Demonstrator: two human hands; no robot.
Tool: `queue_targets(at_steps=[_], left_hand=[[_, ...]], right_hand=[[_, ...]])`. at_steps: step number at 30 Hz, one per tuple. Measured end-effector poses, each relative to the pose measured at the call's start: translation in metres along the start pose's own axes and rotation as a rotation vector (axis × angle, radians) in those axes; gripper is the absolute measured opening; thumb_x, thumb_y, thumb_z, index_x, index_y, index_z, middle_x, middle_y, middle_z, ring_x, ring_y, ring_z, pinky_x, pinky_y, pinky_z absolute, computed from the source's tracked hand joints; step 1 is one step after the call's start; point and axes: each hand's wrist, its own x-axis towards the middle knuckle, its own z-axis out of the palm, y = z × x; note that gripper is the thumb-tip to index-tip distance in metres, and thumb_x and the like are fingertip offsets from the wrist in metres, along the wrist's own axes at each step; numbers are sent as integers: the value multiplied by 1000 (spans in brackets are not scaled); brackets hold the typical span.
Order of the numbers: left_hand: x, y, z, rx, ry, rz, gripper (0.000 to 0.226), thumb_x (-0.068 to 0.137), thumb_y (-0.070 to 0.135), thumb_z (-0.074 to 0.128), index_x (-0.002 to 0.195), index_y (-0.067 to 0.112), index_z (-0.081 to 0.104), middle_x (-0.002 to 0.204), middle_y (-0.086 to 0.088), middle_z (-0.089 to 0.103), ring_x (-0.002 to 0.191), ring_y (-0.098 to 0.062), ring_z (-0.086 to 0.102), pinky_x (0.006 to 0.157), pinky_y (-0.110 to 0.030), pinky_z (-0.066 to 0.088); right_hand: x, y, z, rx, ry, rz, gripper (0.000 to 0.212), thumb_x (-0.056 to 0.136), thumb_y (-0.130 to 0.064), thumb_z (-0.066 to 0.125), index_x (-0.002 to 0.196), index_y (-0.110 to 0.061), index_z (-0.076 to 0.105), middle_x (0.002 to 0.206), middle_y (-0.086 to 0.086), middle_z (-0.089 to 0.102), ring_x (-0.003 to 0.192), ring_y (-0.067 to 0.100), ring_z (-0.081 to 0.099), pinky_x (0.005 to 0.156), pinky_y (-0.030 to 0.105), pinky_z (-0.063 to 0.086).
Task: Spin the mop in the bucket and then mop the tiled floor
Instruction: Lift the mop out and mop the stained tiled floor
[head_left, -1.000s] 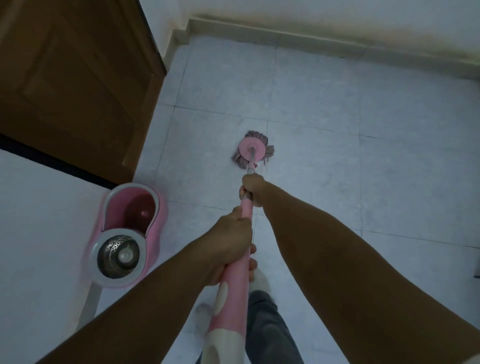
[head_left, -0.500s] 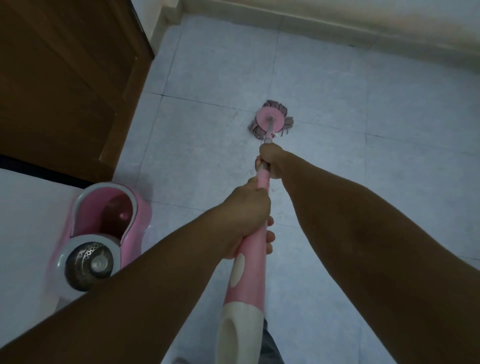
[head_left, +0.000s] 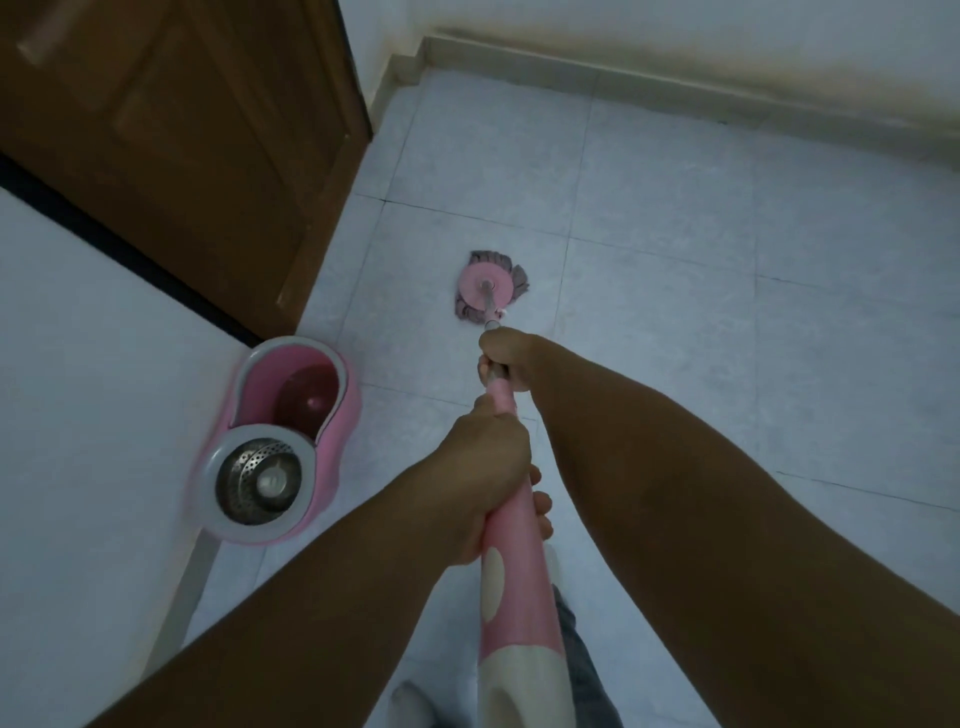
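Clearly we grip the mop handle (head_left: 511, 540) two-handed for leverage: left hand (head_left: 485, 480) wrapped high, right hand (head_left: 506, 361) clenched lower, driving the mop head (head_left: 485, 286) flat on the tiled floor (head_left: 675, 312). Beside us sits the bucket (head_left: 285, 436); its water level is hard to make out.

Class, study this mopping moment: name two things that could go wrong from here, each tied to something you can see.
1. The bucket stands on the floor close beside the left hand; a backward pull or sideways swing of the mop handle might knock it.
2. The mop head works tiles near the wooden door; a wide stroke could strike the door's edge.
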Motion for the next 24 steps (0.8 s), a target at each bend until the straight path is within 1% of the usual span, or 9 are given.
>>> queue_targets(at_steps=[3,6,7,11,16,18,19,21,24], left_hand=[[-30,-37,-26,38,9,-32,46,99,52,42,120,12,52,86,-13,59,52,-19,57,41,-24,49],[-60,-72,-46,118,1,-56,50,97,55,43,121,12,52,82,-11,60,50,-18,56,43,-25,49],[-68,-82,-50,142,-6,-65,52,97,57,43,120,11,53,80,-10,60,50,-18,56,43,-24,48],[-85,-101,-56,178,-46,-95,52,96,59,44,110,11,56,68,-8,57,42,-16,52,40,-22,47],[-72,-87,-39,247,-80,-76,42,98,55,44,109,15,54,72,-9,58,43,-16,53,41,-23,48],[-56,-74,-27,292,-70,-57,42,98,55,43,113,17,52,78,-11,59,48,-18,54,42,-25,49],[-47,-67,-19,310,-68,-50,42,98,55,42,115,17,51,79,-11,59,49,-18,55,42,-25,49],[-26,-50,-2,336,-66,-42,47,98,56,40,117,15,51,79,-10,58,49,-17,54,42,-25,49],[7,-18,31,372,-71,-21,51,99,56,39,128,16,49,83,-11,59,52,-17,56,45,-26,50]], right_hand=[[-37,34,25,-135,56,33,30,100,-9,33,70,-13,37,20,0,40,50,18,47,46,25,43],[-64,75,38,-74,74,51,40,101,-8,32,62,-10,45,22,2,39,40,16,47,40,21,39],[-70,90,41,-16,84,60,46,102,-8,32,58,-9,45,25,4,40,40,15,44,43,20,35],[-89,121,42,122,144,46,38,102,-8,34,65,-14,35,54,4,38,51,12,33,45,20,29],[-82,113,14,211,190,57,35,102,-8,32,68,-11,37,59,5,33,51,12,31,49,21,25],[-71,99,-3,175,220,53,22,100,-4,31,87,-6,48,59,6,36,50,14,34,48,23,29],[-64,90,-12,150,245,40,22,99,-2,31,109,-6,50,59,7,38,49,14,37,46,23,32],[-42,73,-37,137,291,14,52,96,1,29,146,-15,32,59,7,41,47,14,39,42,22,35],[-14,42,-80,167,318,3,55,96,2,27,149,-14,28,62,7,41,47,14,39,39,19,35]])
